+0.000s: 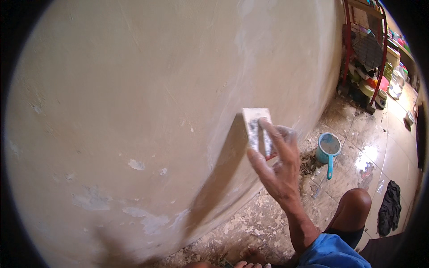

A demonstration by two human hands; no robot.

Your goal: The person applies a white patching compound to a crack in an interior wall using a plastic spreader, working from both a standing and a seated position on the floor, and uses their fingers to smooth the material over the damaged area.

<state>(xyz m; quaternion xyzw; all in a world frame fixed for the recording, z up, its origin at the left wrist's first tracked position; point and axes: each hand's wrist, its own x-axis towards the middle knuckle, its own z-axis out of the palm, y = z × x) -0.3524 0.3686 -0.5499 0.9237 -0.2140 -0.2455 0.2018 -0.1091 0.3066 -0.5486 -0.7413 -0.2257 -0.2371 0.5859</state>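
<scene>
A pale plastered wall (147,102), patched and scuffed, is filling most of the view, with a flaked, littered tile floor (353,147) running along its foot. The right hand (278,163) is reaching up from the lower edge and pressing a flat, plaster-smeared scraper (257,129) against the wall. The fingers are lying extended along the blade and the thumb is clamping its lower edge, so the hand is gripping it with fingers nearly straight. The blade's long axis is running almost upright, its broad edge pointing up, leaning slightly left. The left hand is out of sight. On the floor, near the wall, a teal dipper (329,149) is holding grey paste, handle pointing toward the person. Farther back, a red rack (364,44) is carrying dishes. A dark cloth (390,207) is lying beside the bent knee (355,205).
</scene>
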